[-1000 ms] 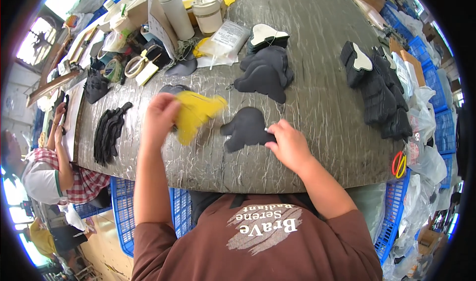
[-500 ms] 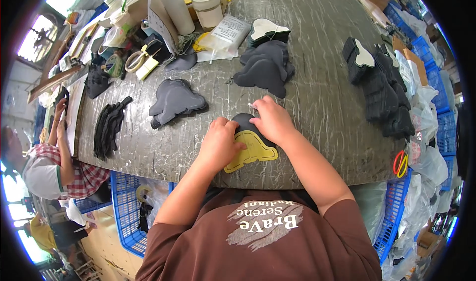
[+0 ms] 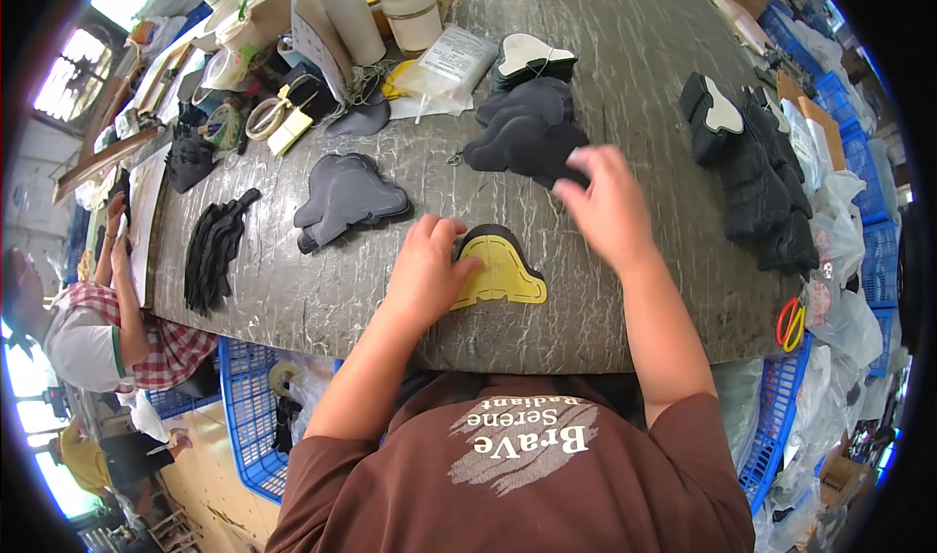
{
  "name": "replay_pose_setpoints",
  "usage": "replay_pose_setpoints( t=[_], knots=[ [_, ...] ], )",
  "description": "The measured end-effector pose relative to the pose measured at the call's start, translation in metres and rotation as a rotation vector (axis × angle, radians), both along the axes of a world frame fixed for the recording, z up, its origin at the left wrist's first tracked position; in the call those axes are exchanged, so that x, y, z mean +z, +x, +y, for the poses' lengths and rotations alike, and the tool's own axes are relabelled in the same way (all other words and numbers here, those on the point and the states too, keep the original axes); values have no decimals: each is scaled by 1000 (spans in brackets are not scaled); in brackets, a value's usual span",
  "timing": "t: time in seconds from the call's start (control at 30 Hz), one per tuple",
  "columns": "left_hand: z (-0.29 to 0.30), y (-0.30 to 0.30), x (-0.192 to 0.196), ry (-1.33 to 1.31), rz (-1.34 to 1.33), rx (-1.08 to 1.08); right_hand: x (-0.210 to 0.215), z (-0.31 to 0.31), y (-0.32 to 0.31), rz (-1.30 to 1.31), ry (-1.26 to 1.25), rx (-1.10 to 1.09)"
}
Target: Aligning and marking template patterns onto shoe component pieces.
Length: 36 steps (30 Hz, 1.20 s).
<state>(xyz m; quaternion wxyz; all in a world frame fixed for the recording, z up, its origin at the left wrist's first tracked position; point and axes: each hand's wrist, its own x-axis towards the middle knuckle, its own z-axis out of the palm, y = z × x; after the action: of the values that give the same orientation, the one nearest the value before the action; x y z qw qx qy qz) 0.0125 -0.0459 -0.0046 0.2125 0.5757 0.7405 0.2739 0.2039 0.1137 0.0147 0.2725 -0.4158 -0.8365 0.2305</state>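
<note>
Left hand [image 3: 427, 272] sits low-centre of frame, palm down, fingers flat and pressing the left edge of a yellow shaped piece [image 3: 503, 272]. Not gripping it, just holding it down. The yellow piece lies on top of a black shaped piece [image 3: 496, 234] of the same outline, whose dark rim shows along the top edge. Both are on the grey worktable [image 3: 625, 94], near its front edge.

Right hand [image 3: 607, 204] is right of centre, raised over the table, fingers loosely spread and curled, nothing in them. Its fingertips are at the lower right edge of a stack of dark grey cut pieces [image 3: 525, 133], upper centre; cannot tell if they touch.

Around it:
- grey cut pieces [image 3: 344, 197] in a small pile, just left of the left hand
- bundle of black strips [image 3: 215, 250], far left on the table
- stacks of black padded pieces [image 3: 756, 177] with one white-faced on top, right side
- small stack with a white top piece [image 3: 530, 57], above the dark grey stack
- clear plastic bag [image 3: 444, 65], two cylindrical containers [image 3: 410, 11] and tape rolls [image 3: 264, 119], upper left
- red-handled scissors [image 3: 791, 324] hanging off the table's right edge
- blue crates [image 3: 249, 407] below the table, lower left

Another person in a checked shirt [image 3: 117, 328] is at the far left edge, hands on that end of the table.
</note>
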Motion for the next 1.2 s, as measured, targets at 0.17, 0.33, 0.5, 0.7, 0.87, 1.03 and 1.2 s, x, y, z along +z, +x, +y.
replay_pose_setpoints(
  t=[0.17, 0.33, 0.5, 0.7, 0.87, 1.03, 1.2],
  knots=[
    [-37, 3, 5, 39, 166, -168, -15, -83, 19, -249, -70, 258],
    [-47, 15, -12, 95, 113, -84, -34, -95, 20, -172, -49, 198],
    [-48, 24, -16, 160, 199, -19, -34, -94, 18, -141, -42, 198],
    [-50, 23, -20, 194, 215, -38, -42, -96, 20, -85, -5, 187],
    [-49, 25, -20, 205, 199, -3, -44, -95, 20, -68, -1, 188],
    [-49, 26, -21, 216, 213, -7, -45, -95, 19, -59, 3, 178],
    [-50, 26, -24, 205, 235, -15, -45, -95, 19, -64, 12, 187]
  ],
)
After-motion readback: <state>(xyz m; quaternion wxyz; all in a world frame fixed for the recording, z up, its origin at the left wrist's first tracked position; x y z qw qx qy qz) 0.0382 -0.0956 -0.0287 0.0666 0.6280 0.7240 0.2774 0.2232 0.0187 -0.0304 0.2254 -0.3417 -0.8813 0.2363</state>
